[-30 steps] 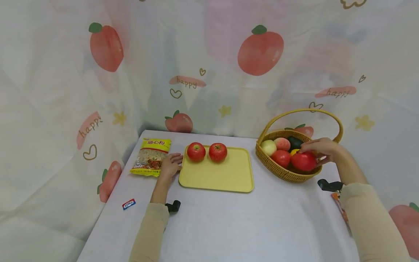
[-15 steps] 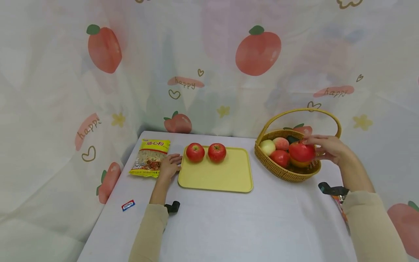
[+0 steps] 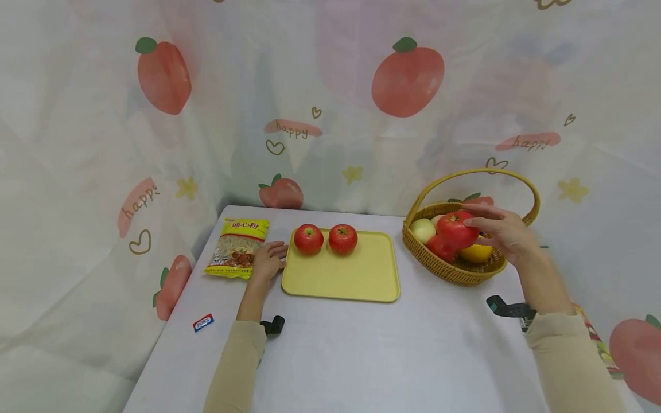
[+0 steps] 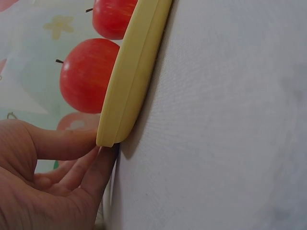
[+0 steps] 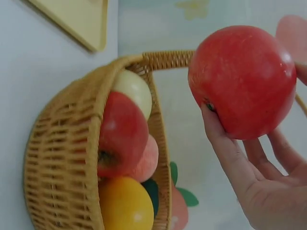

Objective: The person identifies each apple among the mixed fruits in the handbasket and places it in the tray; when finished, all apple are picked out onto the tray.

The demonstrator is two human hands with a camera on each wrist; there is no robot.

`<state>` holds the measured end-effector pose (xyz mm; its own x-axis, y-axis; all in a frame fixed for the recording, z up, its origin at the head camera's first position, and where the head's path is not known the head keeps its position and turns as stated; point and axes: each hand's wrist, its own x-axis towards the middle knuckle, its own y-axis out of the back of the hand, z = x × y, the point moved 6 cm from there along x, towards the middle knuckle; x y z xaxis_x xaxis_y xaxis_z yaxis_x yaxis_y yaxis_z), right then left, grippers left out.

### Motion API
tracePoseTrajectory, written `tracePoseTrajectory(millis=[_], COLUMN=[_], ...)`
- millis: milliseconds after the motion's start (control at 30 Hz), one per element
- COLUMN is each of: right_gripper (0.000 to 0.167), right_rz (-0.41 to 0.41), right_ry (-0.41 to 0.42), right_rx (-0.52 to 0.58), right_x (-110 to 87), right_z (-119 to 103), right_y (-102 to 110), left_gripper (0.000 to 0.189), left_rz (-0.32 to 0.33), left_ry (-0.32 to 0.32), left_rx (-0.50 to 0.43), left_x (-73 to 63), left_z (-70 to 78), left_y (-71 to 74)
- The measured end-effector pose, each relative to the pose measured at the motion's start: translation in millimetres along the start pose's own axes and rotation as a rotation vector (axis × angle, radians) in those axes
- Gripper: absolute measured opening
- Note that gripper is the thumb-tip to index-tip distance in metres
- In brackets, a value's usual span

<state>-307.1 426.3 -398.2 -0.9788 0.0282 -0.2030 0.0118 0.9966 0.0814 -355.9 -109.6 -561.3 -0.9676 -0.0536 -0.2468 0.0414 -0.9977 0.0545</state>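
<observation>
In the head view, my right hand grips a red apple above the basket. In the right wrist view, fingers curl round the apple from below and its stem end shows. The wicker basket holds another red apple, a yellow fruit, a pale green fruit and a peach. My left hand lies at the left edge of a yellow tray, its fingers extended and touching the rim. Two red apples stand at the tray's back left.
A bag of pasta lies left of my left hand. Nearer the table's left edge is a small red, white and blue packet. Partly under my right forearm lies a colourful packet. The basket's tall handle arches behind my right hand.
My right hand has lifted the apple up out of the basket and shifted it leftward, uncovering the yellow fruit beneath. My left hand has stayed at the tray's edge.
</observation>
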Motion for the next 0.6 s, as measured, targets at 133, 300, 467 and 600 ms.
tracePoseTrajectory(millis=[133, 300, 467, 600], right_gripper=[0.049, 0.05, 0.051, 0.052], right_rz=[0.008, 0.018, 0.005, -0.027], right_ry=[0.043, 0.086, 0.116, 0.134], right_rx=[0.033, 0.048, 0.052, 0.083], right_x=[-3.7, -7.6, -11.0, -12.8], right_z=[-1.6, -3.9, -6.7, -10.2], right_y=[-14.9, -31.5, -48.3, -62.7], left_gripper=[0.057, 0.057, 0.057, 0.058], left_rz=[0.004, 0.014, 0.011, 0.009], left_ry=[0.005, -0.001, -0.007, 0.006], left_rx=[-0.003, 0.001, 0.002, 0.001], left_x=[1.2, 2.2, 1.5, 0.1], left_z=[-1.6, -2.8, -1.9, -1.3], left_y=[-1.0, -0.5, -0.4, -0.6])
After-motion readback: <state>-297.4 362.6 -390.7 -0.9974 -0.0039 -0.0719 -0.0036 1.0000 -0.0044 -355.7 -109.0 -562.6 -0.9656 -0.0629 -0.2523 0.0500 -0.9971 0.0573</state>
